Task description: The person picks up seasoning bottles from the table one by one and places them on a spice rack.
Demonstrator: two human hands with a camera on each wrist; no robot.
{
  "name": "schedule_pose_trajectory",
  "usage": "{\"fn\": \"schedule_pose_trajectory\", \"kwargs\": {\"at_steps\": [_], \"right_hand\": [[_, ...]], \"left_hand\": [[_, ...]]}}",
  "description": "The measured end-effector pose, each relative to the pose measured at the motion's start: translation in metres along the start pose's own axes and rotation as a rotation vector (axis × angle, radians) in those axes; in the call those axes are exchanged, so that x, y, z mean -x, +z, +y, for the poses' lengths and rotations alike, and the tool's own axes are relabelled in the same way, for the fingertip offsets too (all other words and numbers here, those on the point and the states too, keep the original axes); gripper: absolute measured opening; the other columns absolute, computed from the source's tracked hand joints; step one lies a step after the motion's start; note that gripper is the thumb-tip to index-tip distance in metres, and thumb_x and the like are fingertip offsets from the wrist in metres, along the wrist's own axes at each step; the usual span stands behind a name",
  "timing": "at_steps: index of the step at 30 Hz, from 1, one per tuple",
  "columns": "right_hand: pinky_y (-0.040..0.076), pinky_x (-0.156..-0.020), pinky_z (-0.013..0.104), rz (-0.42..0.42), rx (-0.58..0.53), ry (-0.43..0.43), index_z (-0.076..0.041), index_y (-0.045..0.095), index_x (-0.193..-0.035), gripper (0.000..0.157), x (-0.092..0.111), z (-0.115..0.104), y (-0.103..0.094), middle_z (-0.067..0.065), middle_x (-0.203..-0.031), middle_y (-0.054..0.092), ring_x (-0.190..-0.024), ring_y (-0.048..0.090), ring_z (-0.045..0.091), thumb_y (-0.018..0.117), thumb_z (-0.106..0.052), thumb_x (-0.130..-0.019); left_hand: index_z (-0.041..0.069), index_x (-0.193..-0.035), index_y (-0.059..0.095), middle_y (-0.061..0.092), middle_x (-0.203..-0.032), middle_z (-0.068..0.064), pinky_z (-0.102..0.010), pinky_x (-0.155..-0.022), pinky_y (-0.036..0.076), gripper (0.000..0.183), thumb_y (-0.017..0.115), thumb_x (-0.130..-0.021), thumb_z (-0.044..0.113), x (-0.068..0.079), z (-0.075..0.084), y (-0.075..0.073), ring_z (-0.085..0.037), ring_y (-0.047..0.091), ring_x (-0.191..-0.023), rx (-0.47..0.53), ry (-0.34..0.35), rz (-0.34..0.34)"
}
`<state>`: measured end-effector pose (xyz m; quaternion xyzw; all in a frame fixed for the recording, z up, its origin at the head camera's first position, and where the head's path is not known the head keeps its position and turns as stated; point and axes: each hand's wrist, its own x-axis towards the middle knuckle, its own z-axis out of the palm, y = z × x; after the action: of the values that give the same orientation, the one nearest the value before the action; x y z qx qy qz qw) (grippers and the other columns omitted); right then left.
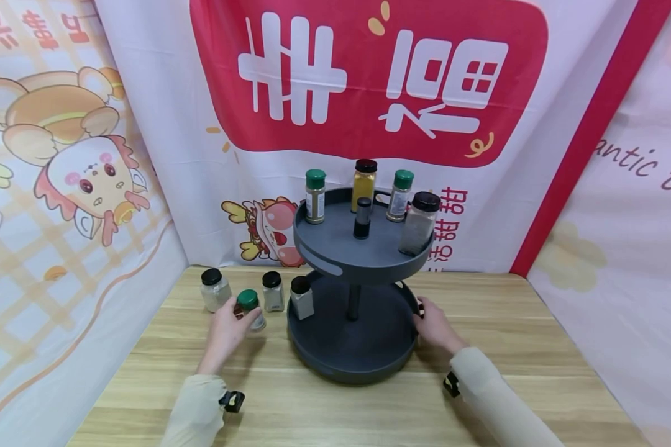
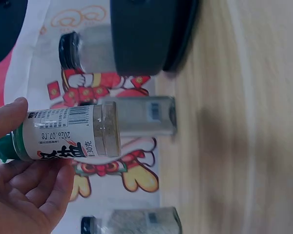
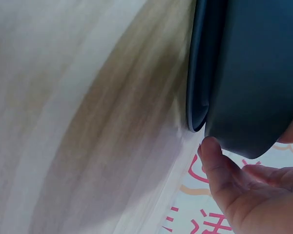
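My left hand [image 1: 228, 329] grips a green-capped spice jar [image 2: 71, 131] with a white printed label. In the left wrist view the jar lies sideways, thumb on one side and fingers on the other. In the head view it is just left of a grey two-tier turntable [image 1: 353, 375]. My right hand [image 1: 437, 324] holds the right side of the lower tier at its rim. Fingertips [image 3: 212, 146] meet the outer wall in the right wrist view, and the thumb is mostly cut off. A black-capped jar [image 1: 302, 299] stands inside the lower tier at its left edge.
Two black-capped jars, one wide [image 1: 215, 292] and one narrower [image 1: 273, 293], stand on the wooden table [image 1: 257, 397] near the left hand. The upper tier [image 1: 341, 239] bears several jars, including a large grey one [image 1: 419, 225]. Printed cloth [image 1: 168, 186] hangs around the table.
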<state>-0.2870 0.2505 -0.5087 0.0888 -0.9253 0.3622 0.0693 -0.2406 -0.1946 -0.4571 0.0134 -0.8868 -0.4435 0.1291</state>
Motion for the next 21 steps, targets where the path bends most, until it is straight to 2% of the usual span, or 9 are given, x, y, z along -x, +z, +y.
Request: {"fn": "schedule_pose_trajectory", "kwargs": {"at_steps": [5, 12, 21], "right_hand": [[0.048, -0.086, 0.048, -0.007, -0.009, 0.009, 0.013, 0.033, -0.138, 0.052, -0.006, 0.000, -0.002, 0.033, -0.119, 0.053, -0.100, 0.059, 0.041, 0.052, -0.002, -0.092], [0.036, -0.099, 0.053, 0.027, 0.055, -0.116, 0.017, 0.040, -0.133, 0.047, -0.006, -0.001, 0.001, 0.034, -0.129, 0.047, -0.119, 0.046, 0.044, 0.051, 0.006, -0.089], [0.035, -0.100, 0.052, 0.024, 0.080, -0.136, 0.017, 0.039, -0.134, 0.048, -0.005, 0.000, 0.001, 0.034, -0.130, 0.046, -0.120, 0.045, 0.044, 0.051, 0.005, -0.089]], "left_hand": [[0.000, -0.105, 0.059, 0.065, -0.104, -0.021, -0.044, -0.080, 0.051, 0.031, 0.070, -0.087, 0.023, 0.000, 0.018, 0.006, -0.032, 0.062, -0.095, 0.010, 0.043, 0.012], [0.002, -0.107, 0.061, 0.066, -0.103, -0.018, -0.041, -0.078, 0.053, 0.031, 0.071, -0.086, 0.023, -0.001, 0.037, 0.017, -0.029, 0.063, -0.094, 0.087, 0.072, -0.009], [0.005, -0.114, 0.061, 0.066, -0.105, -0.013, -0.041, -0.082, 0.051, 0.034, 0.070, -0.087, 0.022, -0.001, 0.052, 0.033, -0.025, 0.063, -0.096, 0.129, 0.117, -0.066]]}}
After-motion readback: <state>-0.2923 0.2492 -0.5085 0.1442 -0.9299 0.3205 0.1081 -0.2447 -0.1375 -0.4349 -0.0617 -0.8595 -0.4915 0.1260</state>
